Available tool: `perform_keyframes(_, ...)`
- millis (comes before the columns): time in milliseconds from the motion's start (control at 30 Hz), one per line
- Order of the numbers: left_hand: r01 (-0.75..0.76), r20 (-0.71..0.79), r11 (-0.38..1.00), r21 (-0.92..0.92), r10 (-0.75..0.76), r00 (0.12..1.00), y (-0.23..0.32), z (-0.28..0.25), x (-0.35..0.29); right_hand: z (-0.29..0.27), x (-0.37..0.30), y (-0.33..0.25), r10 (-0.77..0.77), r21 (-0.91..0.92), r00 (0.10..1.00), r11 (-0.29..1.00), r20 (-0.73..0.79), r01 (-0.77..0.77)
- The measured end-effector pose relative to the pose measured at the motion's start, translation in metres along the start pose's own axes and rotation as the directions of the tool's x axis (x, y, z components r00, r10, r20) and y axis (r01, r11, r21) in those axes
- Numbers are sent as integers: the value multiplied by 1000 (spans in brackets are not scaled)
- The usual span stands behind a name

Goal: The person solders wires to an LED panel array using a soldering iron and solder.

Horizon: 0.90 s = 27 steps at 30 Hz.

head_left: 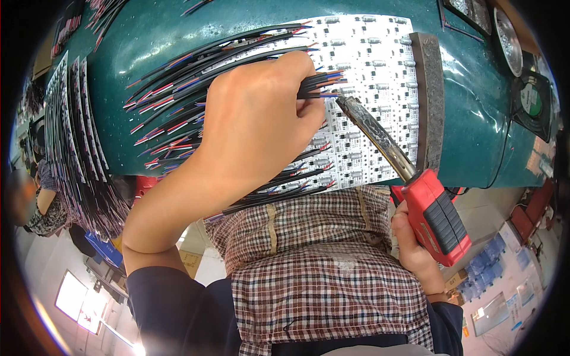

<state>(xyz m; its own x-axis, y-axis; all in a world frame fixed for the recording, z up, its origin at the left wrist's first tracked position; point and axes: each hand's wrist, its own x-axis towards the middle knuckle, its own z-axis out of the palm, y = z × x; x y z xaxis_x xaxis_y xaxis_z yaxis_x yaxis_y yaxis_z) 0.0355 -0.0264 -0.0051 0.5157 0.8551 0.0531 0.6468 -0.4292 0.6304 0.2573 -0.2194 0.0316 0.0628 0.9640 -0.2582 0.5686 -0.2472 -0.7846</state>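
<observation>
My left hand [261,113] is closed around a few black-sheathed cables [317,85], whose stripped red and blue wire ends point right over a white circuit board panel [374,77]. In my right hand [409,240] is a soldering iron [436,216] with a red and black handle. Its dark, crusted tip meets or nearly meets the wire ends; whether they touch is hard to tell. Rows of small components cover the panel. More black cables [178,77] lie along the panel's left side, both beyond and nearer than my left hand, which hides part of them.
A dark grey bar [428,101] stands against the panel's right edge on the green table [475,107]. Panels with wires attached [74,130] hang at the left edge. A black fan [531,101] and a metal bowl [507,41] sit far right. A person [44,196] is at left.
</observation>
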Motion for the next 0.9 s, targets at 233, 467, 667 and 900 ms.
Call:
perform_keyframes(233,-18,19,999,49,17,1000,0,0,0,4,0,-1,-7,-13,1000,1000,-16,7)
perform_keyframes(467,-37,7,998,46,37,999,-2,2,0,3,2,1,-60,-45,998,997,-15,60)
perform_keyframes(667,-67,0,996,60,67,998,-2,2,1,0,-11,-1,123,21,992,992,-36,-122)
perform_keyframes(900,-38,51,996,-80,42,998,3,-5,2,1,-17,1,128,43,992,991,-16,-128)
